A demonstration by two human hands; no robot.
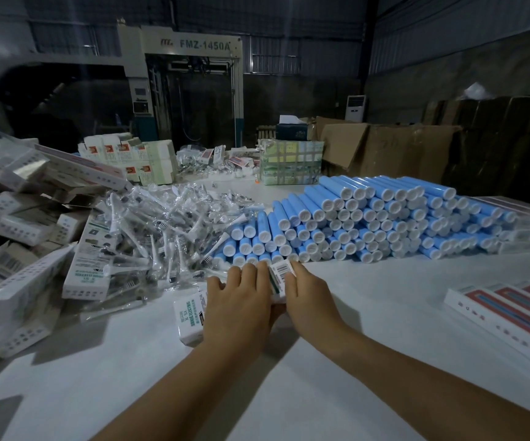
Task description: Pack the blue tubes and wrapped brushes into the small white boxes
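Observation:
A small white box with a barcode flap stands between my two hands at the table's middle. My left hand grips its left side, and my right hand holds its right side, fingers curled over the top. A second white box lies flat just left of my left hand. A big stack of blue tubes with white caps lies beyond my hands to the right. A heap of wrapped brushes in clear plastic spreads to the left of the tubes.
Several white boxes are heaped at the left edge. Flat red-and-white cartons lie at the right. Cardboard cartons, a taped package and a large machine stand behind the white table.

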